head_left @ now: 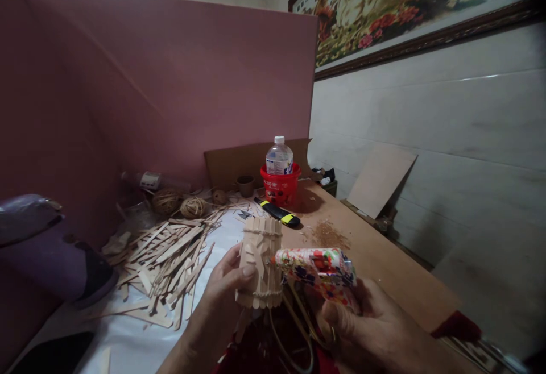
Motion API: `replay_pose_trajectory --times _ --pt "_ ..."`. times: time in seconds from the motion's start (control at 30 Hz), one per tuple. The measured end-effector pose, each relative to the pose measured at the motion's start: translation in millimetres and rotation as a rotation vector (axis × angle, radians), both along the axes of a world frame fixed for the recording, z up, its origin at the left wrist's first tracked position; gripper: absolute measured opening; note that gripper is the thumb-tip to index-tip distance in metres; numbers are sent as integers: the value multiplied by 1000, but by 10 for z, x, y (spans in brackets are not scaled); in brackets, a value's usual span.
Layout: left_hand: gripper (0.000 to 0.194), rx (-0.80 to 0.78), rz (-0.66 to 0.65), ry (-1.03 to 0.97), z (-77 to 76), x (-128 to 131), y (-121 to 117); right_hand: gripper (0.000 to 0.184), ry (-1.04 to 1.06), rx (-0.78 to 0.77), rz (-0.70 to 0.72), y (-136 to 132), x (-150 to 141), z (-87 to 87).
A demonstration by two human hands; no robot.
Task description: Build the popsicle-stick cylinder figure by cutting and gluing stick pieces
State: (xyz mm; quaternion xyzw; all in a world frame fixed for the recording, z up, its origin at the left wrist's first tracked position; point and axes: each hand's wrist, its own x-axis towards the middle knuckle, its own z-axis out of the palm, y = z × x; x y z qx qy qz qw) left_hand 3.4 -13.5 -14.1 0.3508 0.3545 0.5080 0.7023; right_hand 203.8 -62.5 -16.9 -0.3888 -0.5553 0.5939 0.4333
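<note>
Steadily upright above the near edge of a worktable [375, 271], a small cylinder of wooden craft sticks [262, 254] sits in a person's left hand [226, 280], the thumb pressed across its front and the fingers clamped around its side. Pale cord-like bands circle it near top and bottom, with short stick pieces fixed between them. At its right, a flower-patterned glue gun [315, 266] points its tip at the sticks; whether the two touch cannot be told. The right hand [362, 311] is closed around the gun's handle, some fingers hidden behind it.

Just beyond lies a black-and-yellow tool [279, 213], near a scatter of brown crumbs [328, 235]. Loose craft sticks [170, 254] are heaped to the left, below two balls of twine [193, 207]. Farther back, a clear bottle [278, 161] stands inside a red bucket [280, 187], beside a brown cup [245, 186]. A pink partition [191, 73] rises behind; a framed picture [396, 16] hangs at right.
</note>
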Motion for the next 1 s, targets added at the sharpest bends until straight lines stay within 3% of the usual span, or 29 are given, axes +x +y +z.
replay_pose_trajectory --times 0.2,0.37,0.5,0.7,0.83,1.0 --pt "47 -23 -38 0 7 -14 -9 45 -68 94 -34 36 0 47" --pt "49 -92 -25 16 66 -7 -46 47 -65 85 -97 69 -18 -35" --pt "48 -108 -13 8 95 1 -57 44 -26 80 -53 85 -27 -79" --pt "46 -106 -28 2 111 7 -63 39 -41 42 -175 108 -15 -233" --pt "39 -101 -24 -6 127 23 -77 38 -4 5 -121 109 -24 -276" --pt "37 -93 -26 1 126 34 -80 44 22 -17 -62 105 -44 -181"
